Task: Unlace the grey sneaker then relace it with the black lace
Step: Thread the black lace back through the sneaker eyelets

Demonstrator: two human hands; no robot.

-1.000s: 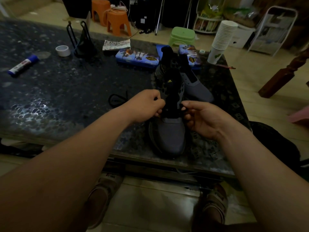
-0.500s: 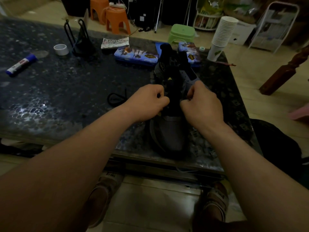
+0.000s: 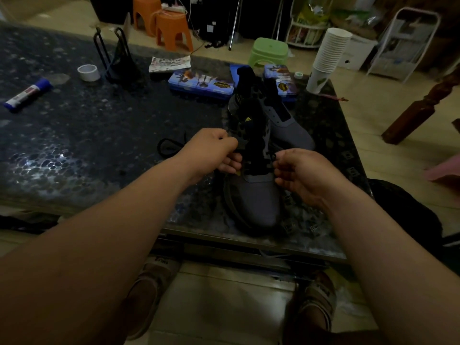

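Note:
A grey sneaker (image 3: 258,195) with a black tongue stands on the dark stone table (image 3: 74,135), toe toward me. My left hand (image 3: 214,153) is curled against the shoe's left eyelet side, fingers pinching the black lace there. My right hand (image 3: 301,173) is at the right eyelet side, thumb and fingers pinching a short loop of black lace (image 3: 272,156). A loose coil of black lace (image 3: 169,146) lies on the table left of the shoe. A second grey sneaker (image 3: 286,123) lies behind the first.
Blue tins (image 3: 201,83) sit behind the shoes, a stack of paper cups (image 3: 326,58) at the table's far right corner. A tape roll (image 3: 88,72), black stand (image 3: 117,58) and glue stick (image 3: 27,94) lie at the far left. My sandalled feet (image 3: 154,295) are below the table edge.
My right hand has dropped from higher on the shoe's right side back down and outward, turning palm-side inward with the lace. My left hand shifted slightly left along the eyelets.

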